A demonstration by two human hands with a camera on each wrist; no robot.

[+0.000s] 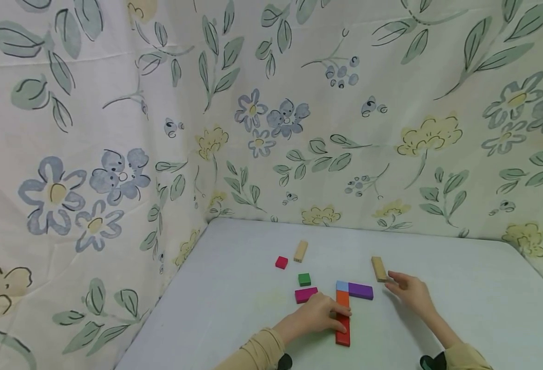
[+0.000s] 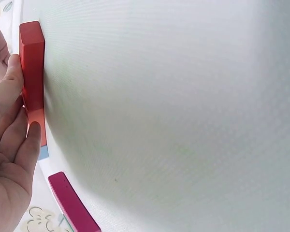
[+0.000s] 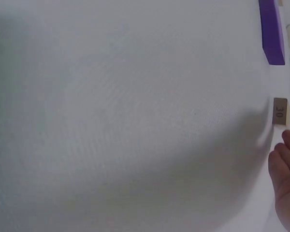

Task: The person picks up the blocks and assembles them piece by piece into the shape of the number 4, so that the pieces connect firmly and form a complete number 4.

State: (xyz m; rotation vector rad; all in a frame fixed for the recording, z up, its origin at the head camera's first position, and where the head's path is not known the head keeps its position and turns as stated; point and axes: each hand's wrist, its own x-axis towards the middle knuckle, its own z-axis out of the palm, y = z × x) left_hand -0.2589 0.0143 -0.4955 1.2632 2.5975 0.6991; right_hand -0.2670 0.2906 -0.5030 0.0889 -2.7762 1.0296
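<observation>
A red block (image 1: 342, 336), an orange block (image 1: 342, 298) and a light blue block (image 1: 342, 285) lie end to end. A purple block (image 1: 361, 291) extends rightward from the blue one. My left hand (image 1: 315, 313) rests over the row; its thumb touches the red block and a finger reaches across near the orange one. In the left wrist view the thumb lies against the red block (image 2: 33, 67). My right hand (image 1: 412, 294) is beside a plain wooden block (image 1: 378, 269), fingers loosely bent around nothing. The right wrist view shows "30" on that wooden block's end (image 3: 280, 111).
A magenta block (image 1: 305, 295) lies just beyond the left hand, with a green block (image 1: 304, 279) behind it. Farther back are a small red-pink block (image 1: 281, 262) and another wooden block (image 1: 301, 251). Floral cloth (image 1: 253, 169) hangs behind the white table (image 1: 234, 288).
</observation>
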